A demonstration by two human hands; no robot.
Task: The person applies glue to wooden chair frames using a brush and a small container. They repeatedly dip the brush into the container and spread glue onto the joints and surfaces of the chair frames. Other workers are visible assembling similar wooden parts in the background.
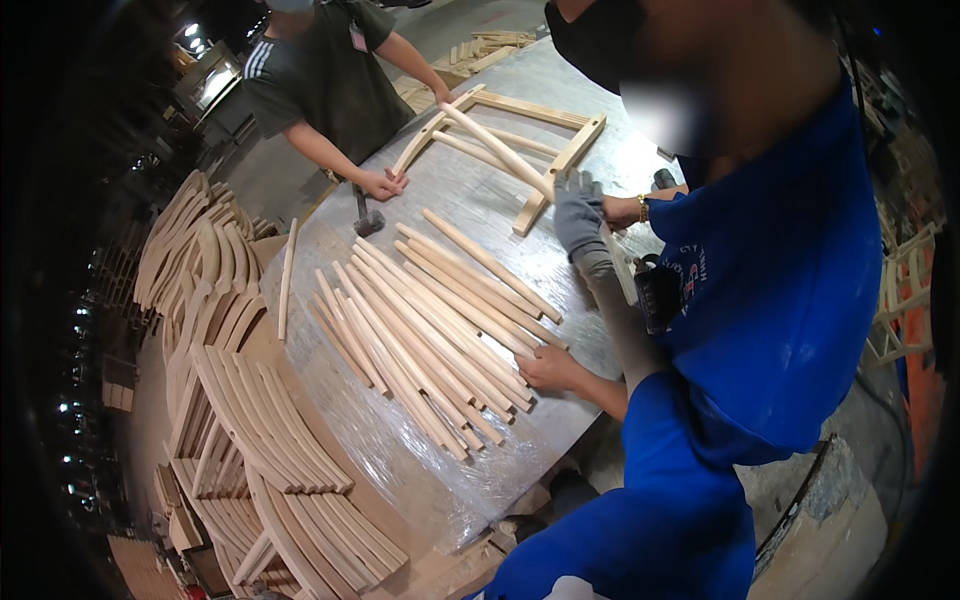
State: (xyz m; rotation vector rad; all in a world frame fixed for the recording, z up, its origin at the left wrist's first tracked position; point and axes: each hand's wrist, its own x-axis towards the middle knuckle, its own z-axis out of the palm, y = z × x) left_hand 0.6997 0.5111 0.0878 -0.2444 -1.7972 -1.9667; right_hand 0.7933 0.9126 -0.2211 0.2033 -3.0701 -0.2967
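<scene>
My left hand [548,369], bare, is closed at the near ends of a loose pile of pale wooden rods [425,340], its fingers curled on one of them. Up and to the right, my right hand [579,215], in a grey glove and grey sleeve, is wrapped round a long curved wooden bar [497,148]. The bar slants across a wooden frame [568,160] lying on the table, and its lower end runs behind my grey sleeve. Beside my glove is the bare, watch-wearing hand [624,212] of a co-worker in blue; whether it holds the bar is hidden.
Across the table [345,420], a second co-worker's hands [385,184] hold the frame's far side, near a black mallet [368,220]. Stacked curved wooden parts [270,420] line the left. The blue-shirted co-worker [770,290] stands close at right, with a black object [657,298] at the chest.
</scene>
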